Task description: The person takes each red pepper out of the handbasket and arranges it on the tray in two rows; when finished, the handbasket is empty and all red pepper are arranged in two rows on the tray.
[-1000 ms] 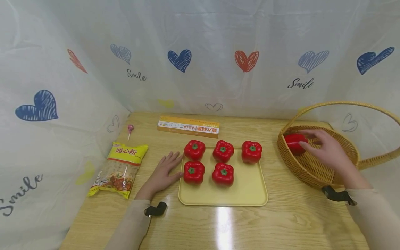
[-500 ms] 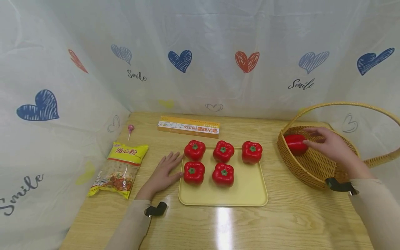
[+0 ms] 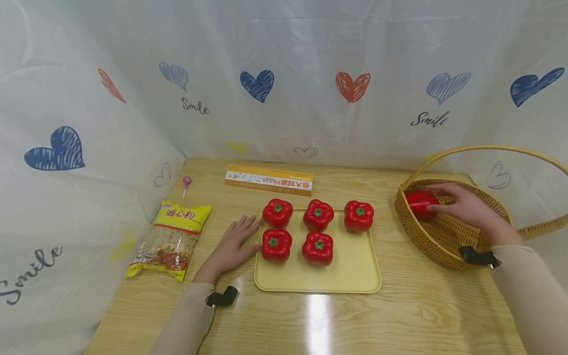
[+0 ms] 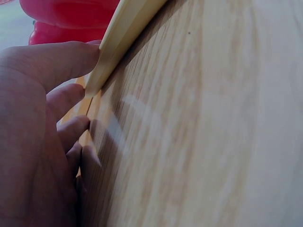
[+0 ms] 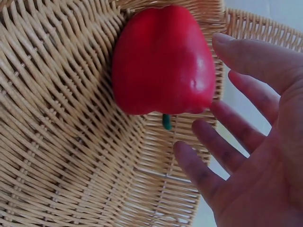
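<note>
In the head view, my right hand (image 3: 466, 204) reaches into a wicker basket (image 3: 414, 236) beside a red bell pepper (image 3: 420, 204) lying on its side. The right wrist view shows that bell pepper (image 5: 163, 61) with its green stem, against the woven wall. My right fingers are spread and relaxed, thumb (image 5: 225, 40) right at the pepper's edge. My left hand (image 3: 230, 249) lies flat with fingers extended at the left edge of a pale yellow tray (image 3: 350, 271). Its thumb (image 4: 71, 59) touches the tray's rim. Several red bell peppers (image 3: 317, 249) sit stem-up on the tray.
Behind the tray lies a pasta box (image 3: 268, 179). A yellow bag of macaroni (image 3: 170, 241) and a pink lollipop (image 3: 187, 182) lie on the left. The basket's tall handle (image 3: 488, 147) arches over its opening. A printed curtain (image 3: 301, 123) hangs behind the table.
My right hand draws back a little to the right, then comes in close to the pepper again inside the basket. My left hand stays where it was.
</note>
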Tool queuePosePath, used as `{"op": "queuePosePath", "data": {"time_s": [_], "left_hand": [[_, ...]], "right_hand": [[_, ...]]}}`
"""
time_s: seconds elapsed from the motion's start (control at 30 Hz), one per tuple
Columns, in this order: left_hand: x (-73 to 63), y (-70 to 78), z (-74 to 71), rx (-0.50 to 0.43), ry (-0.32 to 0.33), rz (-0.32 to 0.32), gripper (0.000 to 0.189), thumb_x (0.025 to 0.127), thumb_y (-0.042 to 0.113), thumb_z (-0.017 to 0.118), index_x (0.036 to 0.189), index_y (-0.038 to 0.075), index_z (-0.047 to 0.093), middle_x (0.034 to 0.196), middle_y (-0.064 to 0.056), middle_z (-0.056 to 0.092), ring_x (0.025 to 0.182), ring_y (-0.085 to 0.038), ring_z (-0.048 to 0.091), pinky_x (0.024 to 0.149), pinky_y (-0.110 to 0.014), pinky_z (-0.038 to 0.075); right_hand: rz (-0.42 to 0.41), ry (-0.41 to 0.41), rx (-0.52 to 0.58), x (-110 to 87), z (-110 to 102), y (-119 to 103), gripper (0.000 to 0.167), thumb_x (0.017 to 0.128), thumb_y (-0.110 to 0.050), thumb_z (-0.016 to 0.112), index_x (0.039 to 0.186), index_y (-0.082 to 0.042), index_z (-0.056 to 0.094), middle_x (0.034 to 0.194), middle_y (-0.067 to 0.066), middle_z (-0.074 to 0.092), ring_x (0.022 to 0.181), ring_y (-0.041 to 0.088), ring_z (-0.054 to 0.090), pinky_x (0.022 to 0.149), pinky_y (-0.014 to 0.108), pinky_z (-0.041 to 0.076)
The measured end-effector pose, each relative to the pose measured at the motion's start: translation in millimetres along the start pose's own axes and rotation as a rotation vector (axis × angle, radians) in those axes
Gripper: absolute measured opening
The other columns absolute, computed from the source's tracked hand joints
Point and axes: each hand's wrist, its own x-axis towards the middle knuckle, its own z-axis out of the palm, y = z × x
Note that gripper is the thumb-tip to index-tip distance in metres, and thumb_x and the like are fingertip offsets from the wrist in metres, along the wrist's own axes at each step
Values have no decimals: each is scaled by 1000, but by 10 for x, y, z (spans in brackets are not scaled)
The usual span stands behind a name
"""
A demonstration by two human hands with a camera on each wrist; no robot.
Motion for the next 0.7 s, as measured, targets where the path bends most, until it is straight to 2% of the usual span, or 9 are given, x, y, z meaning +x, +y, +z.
{"op": "queuePosePath", "data": {"time_s": [0.33,0.57,0.7], "left_hand": [[6,3,5,2,1,-1,70,98,45,63,159,19,38,166,-9,29,156,-32,12,127,-50,2],[-2,23,-6,-6,9,8,70,98,44,64,158,19,39,166,-10,29,156,-34,12,127,-51,2],[-5,27,-10,-4,8,7,70,98,43,64,158,18,39,166,-10,29,156,-34,13,127,-51,2]], "right_hand": [[47,-80,-3,38,24,57,63,97,-27,70,149,-1,45,142,35,47,121,52,48,96,70,39],[21,-99,7,59,37,63,64,95,-16,71,150,0,42,143,39,45,125,56,46,98,72,38],[13,-101,13,64,40,76,64,95,-16,71,150,1,42,143,39,44,126,57,45,98,74,37]]}}
